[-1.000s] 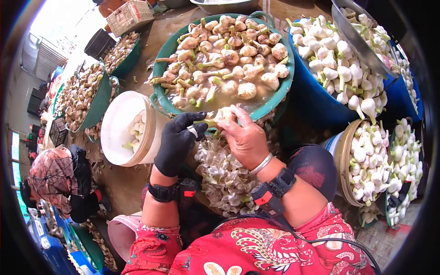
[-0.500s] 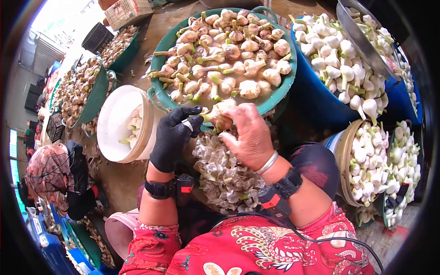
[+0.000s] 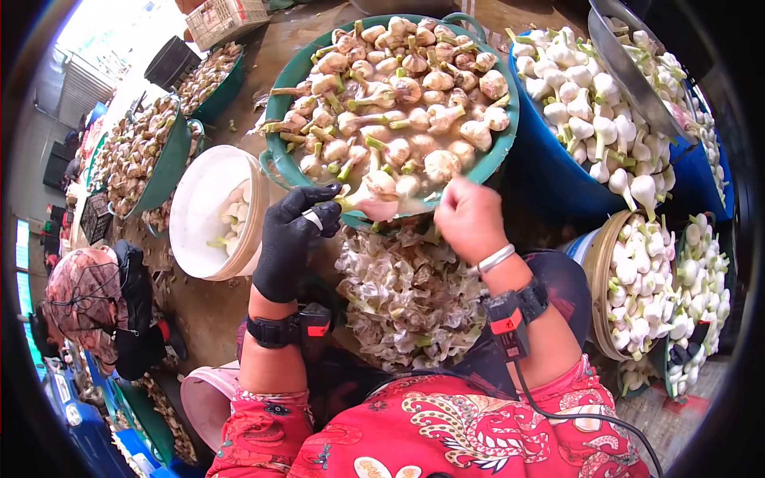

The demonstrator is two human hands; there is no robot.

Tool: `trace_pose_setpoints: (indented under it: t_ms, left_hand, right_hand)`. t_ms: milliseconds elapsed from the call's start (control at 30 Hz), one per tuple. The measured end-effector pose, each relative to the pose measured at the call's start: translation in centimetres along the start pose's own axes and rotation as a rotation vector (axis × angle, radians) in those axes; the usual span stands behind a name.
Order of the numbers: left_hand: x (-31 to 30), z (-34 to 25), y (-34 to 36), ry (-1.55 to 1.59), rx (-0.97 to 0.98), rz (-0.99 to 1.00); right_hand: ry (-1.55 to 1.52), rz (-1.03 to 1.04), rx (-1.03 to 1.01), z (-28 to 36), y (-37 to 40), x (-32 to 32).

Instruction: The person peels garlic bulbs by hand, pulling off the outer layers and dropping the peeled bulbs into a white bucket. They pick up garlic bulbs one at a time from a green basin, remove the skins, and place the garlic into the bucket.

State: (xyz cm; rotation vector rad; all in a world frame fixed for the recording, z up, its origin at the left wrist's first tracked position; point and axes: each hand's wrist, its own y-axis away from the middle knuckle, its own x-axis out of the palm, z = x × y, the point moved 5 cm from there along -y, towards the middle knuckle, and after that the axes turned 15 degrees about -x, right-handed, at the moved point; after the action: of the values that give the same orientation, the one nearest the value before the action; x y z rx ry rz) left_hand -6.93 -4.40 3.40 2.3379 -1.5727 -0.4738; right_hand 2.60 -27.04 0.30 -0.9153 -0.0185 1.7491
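Nearest: red patterned sleeves (image 3: 446, 434), with a black strap device on each wrist and a cable off the right one. In the lap just past them, a heap of papery garlic skins (image 3: 406, 299).

Left hand (image 3: 291, 239) wears a black glove. Its grip is clamped on the green stem end of a garlic bulb (image 3: 376, 193), thumb over fingers. The bulb is held level, stem toward the glove, root end pointing right. It sits over the far edge of the skin heap and right at the near rim of the green basin (image 3: 508, 119).

Right hand (image 3: 470, 217) is bare, with a silver bangle at the wrist. Its grip is together, fingers curled into a fist. It is just right of the bulb with a small gap, not touching. Cannot tell whether anything is inside the fist.

The green basin is full of unpeeled bulbs with stems, sitting wet.

Left of the hands is a white bucket (image 3: 199, 207) with a few peeled bulbs at the bottom. On the right is a tan basket (image 3: 596, 271) packed with white peeled bulbs.

Further right and back is a blue tub (image 3: 550, 179) heaped with peeled bulbs, with a metal bowl (image 3: 617, 56) tilted above it.

Far left: another green basin (image 3: 175, 171) of unpeeled garlic. A person in a patterned head cover (image 3: 84, 295) sits low beside it. A white crate (image 3: 223, 17) is at the top edge.
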Motion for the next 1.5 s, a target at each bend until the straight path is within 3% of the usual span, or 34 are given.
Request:
trace_pose_setpoints:
  t_ms: [67,133,200,333,400,433,467,533,600,633,733,833,900,933,1000,1033,1067,1133,1167,1200,1267,1300,1367,1467,1500]
  left_hand:
    - [-0.4,0.2,-0.1,0.052,0.026,0.038]
    - [-0.5,0.1,0.0,0.047,0.037,0.031]
    - [-0.9,0.0,0.2,0.035,0.051,0.020]
    - [-2.8,-0.8,0.2,0.181,0.108,-0.036]
    - [-2.6,-0.9,0.3,0.108,0.127,-0.046]
    - [-2.0,-0.9,0.4,0.038,0.143,-0.051]
    - [-1.2,-0.7,0.5,-0.031,0.158,-0.055]
    - [0.4,-0.5,0.7,-0.215,0.198,-0.071]
    - [1.9,-0.4,1.0,-0.342,0.273,-0.085]
    - [2.5,-0.4,1.2,-0.344,0.272,-0.076]
    - [3.5,-1.8,2.4,-0.541,0.368,-0.096]
    - [3.4,-2.0,2.7,-0.611,0.387,-0.105]
    - [2.8,-1.2,2.2,-0.282,0.323,-0.020]
    - [2.5,-1.3,2.2,-0.280,0.324,-0.022]
    - [1.4,-1.0,1.9,0.055,0.126,0.062]
    - [0.9,-1.2,1.9,0.053,0.109,0.060]
    - [0.6,-1.3,1.8,0.054,0.115,0.055]
    - [0.1,-0.9,1.5,0.141,0.096,0.088]
    - [0.0,-0.8,1.4,0.144,0.095,0.083]
    - [0.1,-0.6,1.3,0.121,0.099,0.086]
    - [0.6,-0.3,1.3,0.095,0.101,0.091]
    - [1.0,-0.1,1.2,0.151,0.071,0.127]
    - [1.9,0.0,1.2,0.164,0.040,0.179]
    - [3.1,0.2,0.7,0.378,-0.003,0.192]
    - [3.5,0.5,0.3,0.388,0.000,0.225]
  right_hand:
    - [-0.075,0.329,0.046,-0.1,2.0,2.1]
    - [0.009,0.328,-0.002,-0.4,2.2,2.4]
    - [0.188,0.522,0.001,-0.9,2.8,3.2]
    - [0.244,0.699,-0.002,-0.4,3.9,4.1]
    - [-0.064,0.583,-0.247,1.8,3.3,4.2]
    - [-0.070,0.439,-0.251,2.4,2.5,3.5]
    - [-0.070,0.442,-0.249,3.1,2.0,3.3]
    - [-0.241,0.073,-0.031,4.2,0.6,1.2]
    - [-0.191,-0.047,-0.171,4.5,0.6,1.6]
    - [-0.044,-0.073,-0.280,5.5,0.5,1.1]
    - [-0.005,-0.050,-0.295,4.2,0.6,1.8]
    - [-0.067,-0.054,-0.127,2.3,0.3,1.4]
    - [0.071,0.015,-0.034,0.8,0.6,1.4]
    - [0.071,0.015,-0.037,0.4,0.9,1.4]
    - [0.218,0.350,-0.026,-0.1,2.0,2.7]
    - [0.234,0.622,-0.063,0.6,2.7,3.8]
    - [0.089,0.878,-0.156,1.0,4.2,5.2]
    - [-0.219,1.173,-0.112,2.5,6.3,6.4]
    - [-0.198,1.086,-0.154,2.7,5.8,5.7]
    - [-0.126,0.900,-0.072,2.3,4.4,4.7]
    - [-0.527,0.488,0.233,2.7,1.9,2.3]
    - [-0.527,0.486,0.234,2.9,2.0,2.7]
    - [-1.030,0.240,0.122,4.0,1.3,2.9]
    - [-1.003,0.269,0.180,3.8,1.4,3.0]
    - [-1.136,0.180,0.238,3.8,1.5,2.8]
